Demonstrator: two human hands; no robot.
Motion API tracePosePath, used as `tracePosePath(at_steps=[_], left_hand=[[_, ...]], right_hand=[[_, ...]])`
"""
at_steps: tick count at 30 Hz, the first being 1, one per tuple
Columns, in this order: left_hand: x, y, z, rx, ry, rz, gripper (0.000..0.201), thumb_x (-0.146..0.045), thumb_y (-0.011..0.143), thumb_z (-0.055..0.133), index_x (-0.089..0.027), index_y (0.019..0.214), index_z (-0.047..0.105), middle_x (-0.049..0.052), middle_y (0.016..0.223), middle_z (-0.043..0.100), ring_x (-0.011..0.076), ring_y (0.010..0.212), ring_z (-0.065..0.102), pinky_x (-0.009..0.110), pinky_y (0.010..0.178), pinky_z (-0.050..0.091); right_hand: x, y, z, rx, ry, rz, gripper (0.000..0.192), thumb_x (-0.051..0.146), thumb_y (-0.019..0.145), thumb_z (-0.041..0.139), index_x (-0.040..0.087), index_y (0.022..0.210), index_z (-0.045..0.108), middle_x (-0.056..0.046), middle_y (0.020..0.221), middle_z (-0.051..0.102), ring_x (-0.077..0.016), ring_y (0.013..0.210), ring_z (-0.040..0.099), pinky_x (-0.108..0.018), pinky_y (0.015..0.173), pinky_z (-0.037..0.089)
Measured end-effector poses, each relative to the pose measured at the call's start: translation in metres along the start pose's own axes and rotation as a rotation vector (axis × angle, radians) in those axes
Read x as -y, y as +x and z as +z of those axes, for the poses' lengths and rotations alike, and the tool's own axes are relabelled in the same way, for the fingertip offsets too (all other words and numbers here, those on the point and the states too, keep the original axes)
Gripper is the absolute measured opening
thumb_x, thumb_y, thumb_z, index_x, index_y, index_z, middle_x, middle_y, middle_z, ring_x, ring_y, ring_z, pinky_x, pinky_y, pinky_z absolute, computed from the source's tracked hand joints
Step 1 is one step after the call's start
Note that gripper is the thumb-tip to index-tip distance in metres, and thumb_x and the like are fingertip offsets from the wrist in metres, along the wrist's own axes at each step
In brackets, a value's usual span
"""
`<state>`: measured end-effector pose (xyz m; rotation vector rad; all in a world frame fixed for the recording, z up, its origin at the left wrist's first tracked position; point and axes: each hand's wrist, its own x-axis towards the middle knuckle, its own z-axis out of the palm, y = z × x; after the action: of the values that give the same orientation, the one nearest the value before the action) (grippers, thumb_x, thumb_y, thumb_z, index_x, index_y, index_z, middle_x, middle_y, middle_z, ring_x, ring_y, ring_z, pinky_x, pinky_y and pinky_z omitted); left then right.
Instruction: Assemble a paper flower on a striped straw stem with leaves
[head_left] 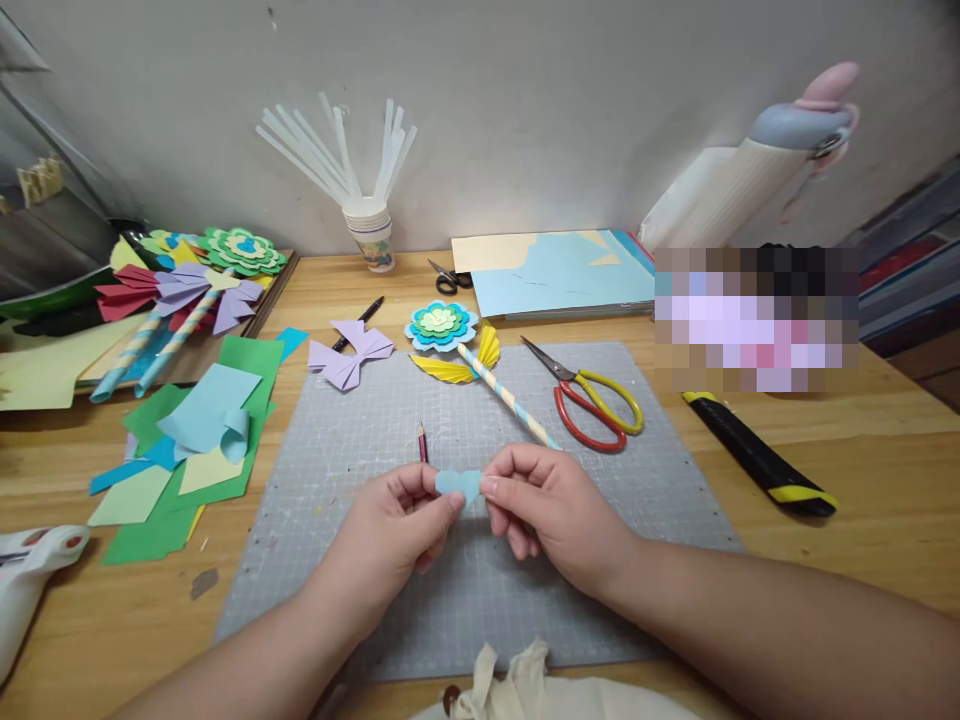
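Both hands meet over the grey cutting mat (pixel 360 440). My left hand (pixel 401 525) and my right hand (pixel 551 510) pinch a small light blue paper cutout (pixel 457 484) with rounded lobes between their fingertips. A pencil (pixel 422 442) lies on the mat just behind my left hand. Behind my right hand a finished paper flower (pixel 441 325) with yellow leaves lies on its striped straw stem (pixel 508 397).
Red and yellow scissors (pixel 596 405) lie on the mat's right part. A lilac paper bow (pixel 350 352), loose coloured paper sheets (pixel 195 440), more paper flowers (pixel 187 285), a cup of white sticks (pixel 371 235), a black and yellow cutter (pixel 757 465) and a glue gun (pixel 26 575) surround the mat.
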<state>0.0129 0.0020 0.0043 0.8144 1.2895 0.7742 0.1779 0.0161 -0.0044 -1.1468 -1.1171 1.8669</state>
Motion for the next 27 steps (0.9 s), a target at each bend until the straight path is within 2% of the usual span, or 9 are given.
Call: tracePosePath(at_steps=[3,9,15,22,27], left_hand=[[0.0003,-0.0007,-0.0008,0.021,-0.011,0.005,0.030,-0.037,0.065,0.074,-0.016,0.066,0.054,-0.009,0.043,0.044,0.0035,0.037,0.032,0.016,0.036,0.026],[0.0001,-0.0006,-0.0028,0.050,-0.079,0.020,0.031,-0.039,0.068,0.074,-0.017,0.066,0.052,-0.009,0.044,0.046,0.0028,0.037,0.031,0.015,0.037,0.025],[-0.0003,-0.0032,-0.0019,0.085,-0.122,0.003,0.034,-0.043,0.070,0.073,-0.018,0.069,0.051,-0.009,0.043,0.045,0.0035,0.037,0.033,0.014,0.036,0.025],[0.0018,-0.0027,-0.0025,0.080,-0.099,0.006,0.033,-0.042,0.070,0.073,-0.017,0.067,0.052,-0.009,0.043,0.045,0.0026,0.037,0.032,0.013,0.036,0.024],[0.0022,-0.0031,-0.0020,0.060,-0.062,0.025,0.032,-0.043,0.069,0.074,-0.017,0.072,0.056,-0.008,0.045,0.047,0.0036,0.037,0.033,0.015,0.036,0.024]], right_hand=[[-0.0005,-0.0003,0.0012,0.009,0.014,0.002,0.025,0.036,0.080,0.063,0.017,0.069,0.052,0.007,0.049,0.056,-0.0017,0.033,0.043,-0.011,0.033,0.029],[-0.0038,-0.0009,0.0072,0.108,0.022,0.022,0.035,0.047,0.075,0.068,0.018,0.079,0.049,0.004,0.068,0.061,-0.0053,0.039,0.053,-0.014,0.031,0.035],[-0.0037,-0.0034,0.0081,0.118,-0.015,0.035,0.031,0.044,0.079,0.062,0.018,0.071,0.048,0.006,0.056,0.057,-0.0046,0.038,0.051,-0.013,0.033,0.035],[-0.0072,-0.0038,0.0075,0.187,-0.025,0.049,0.029,0.044,0.082,0.058,0.017,0.076,0.051,0.004,0.061,0.057,-0.0051,0.040,0.051,-0.014,0.033,0.035],[-0.0085,-0.0033,0.0079,0.172,-0.070,0.038,0.032,0.045,0.083,0.057,0.016,0.069,0.050,0.004,0.058,0.056,-0.0042,0.040,0.049,-0.014,0.035,0.034]])
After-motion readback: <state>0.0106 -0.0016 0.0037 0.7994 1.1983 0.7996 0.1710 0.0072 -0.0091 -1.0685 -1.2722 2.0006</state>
